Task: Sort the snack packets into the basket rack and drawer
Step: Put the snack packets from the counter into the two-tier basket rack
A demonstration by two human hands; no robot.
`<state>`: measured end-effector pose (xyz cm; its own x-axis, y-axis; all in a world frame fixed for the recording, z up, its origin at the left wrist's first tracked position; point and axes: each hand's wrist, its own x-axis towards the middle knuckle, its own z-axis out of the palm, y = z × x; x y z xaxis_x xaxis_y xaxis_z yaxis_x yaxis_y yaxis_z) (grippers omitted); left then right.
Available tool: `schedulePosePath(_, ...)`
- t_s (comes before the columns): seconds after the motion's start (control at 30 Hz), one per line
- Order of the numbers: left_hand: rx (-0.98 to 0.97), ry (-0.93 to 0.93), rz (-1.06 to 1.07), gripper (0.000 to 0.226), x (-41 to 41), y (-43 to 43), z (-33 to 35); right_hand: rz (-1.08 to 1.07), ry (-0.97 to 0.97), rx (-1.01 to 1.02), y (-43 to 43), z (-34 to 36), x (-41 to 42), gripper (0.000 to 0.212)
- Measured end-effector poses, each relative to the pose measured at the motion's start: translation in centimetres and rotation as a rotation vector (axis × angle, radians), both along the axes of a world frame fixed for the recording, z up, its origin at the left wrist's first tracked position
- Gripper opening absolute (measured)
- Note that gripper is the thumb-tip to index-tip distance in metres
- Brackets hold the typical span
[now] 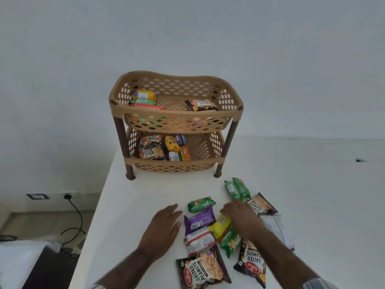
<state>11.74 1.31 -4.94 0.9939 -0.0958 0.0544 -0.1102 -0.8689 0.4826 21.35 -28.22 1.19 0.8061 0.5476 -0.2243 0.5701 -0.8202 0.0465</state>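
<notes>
Snack packets (210, 232): glossy foil pouches, green, purple, yellow, white, strewn on white table (129, 215) front of tan lattice plastic basket rack (176, 122), two tiers, brown legs, both part-filled. Left hand (164, 224): flat, fingers spread, beside purple packet (199, 220). Right hand (242, 217): palm down over yellow packet (219, 225), grasp unclear. Peanut packet (202, 268) reads "SALTED PEANUTS".

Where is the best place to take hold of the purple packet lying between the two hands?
Probably by its left short end. The purple packet lies flat, and that end faces bare table beside the left hand, while its right end meets the yellow packet and its near edge meets the white and red packet. A pinch grip from the left, thumb on top, seems cleanest.
</notes>
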Motion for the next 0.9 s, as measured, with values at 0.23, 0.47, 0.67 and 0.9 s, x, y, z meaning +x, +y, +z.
schedulePosePath(0.23,0.2,0.061,0.037,0.072,1.6,3.9,-0.7,0.164,-0.007,-0.174,1.2,0.7,1.2,0.038)
schedulePosePath(0.47,0.217,0.082,-0.002,0.053,1.2,3.4,2.2,0.099,0.203,0.134,2.0,9.7,1.4,0.042)
schedulePosePath(0.67,0.272,0.082,-0.018,0.051,1.3,3.6,3.0,-0.022,0.436,0.808,7.1,25.3,4.0,0.046)
schedulePosePath(0.9,0.32,0.153,-0.055,0.049,2.2,3.8,3.4,-0.296,0.275,1.117,20.5,30.0,15.9,0.035)
